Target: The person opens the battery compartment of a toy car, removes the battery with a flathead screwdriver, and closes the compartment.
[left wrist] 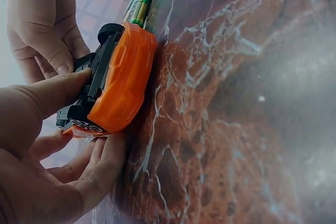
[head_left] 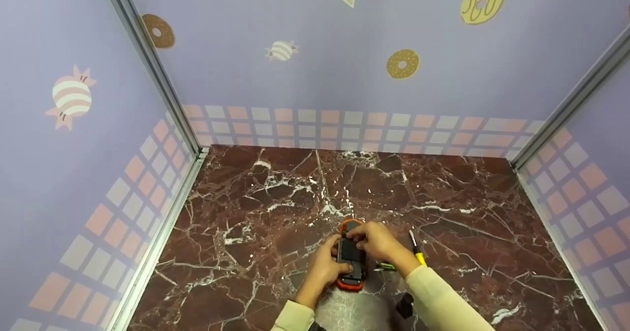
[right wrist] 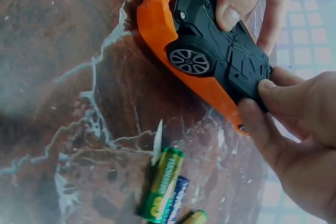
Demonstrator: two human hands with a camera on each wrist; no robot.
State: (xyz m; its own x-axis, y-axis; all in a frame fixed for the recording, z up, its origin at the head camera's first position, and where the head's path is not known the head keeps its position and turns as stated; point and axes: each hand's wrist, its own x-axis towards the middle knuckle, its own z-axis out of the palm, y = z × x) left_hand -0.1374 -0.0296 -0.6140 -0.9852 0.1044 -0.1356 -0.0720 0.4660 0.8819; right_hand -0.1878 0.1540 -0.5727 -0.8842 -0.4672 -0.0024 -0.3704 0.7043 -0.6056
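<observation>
An orange toy car [head_left: 350, 287] lies upside down on the marble-patterned table, its black underside [right wrist: 233, 59] and wheels facing up. My left hand [head_left: 322, 267] grips its near end, thumb pressed on the underside and fingers round the orange side, as the left wrist view [left wrist: 113, 93] car body shows. My right hand [head_left: 376, 242] bends over the far part of the car. In the right wrist view its thumb and forefinger pinch the edge of the black underside; whether that part is loose I cannot tell.
Right of the car lie a green battery [right wrist: 164, 184] and a blue battery [right wrist: 178, 198], beside a pointed silver tip [right wrist: 158, 140]. A screwdriver [head_left: 416, 247] with a yellow handle lies beyond my right wrist. A small black object [head_left: 404, 306] is near my right sleeve. Patterned walls enclose the table.
</observation>
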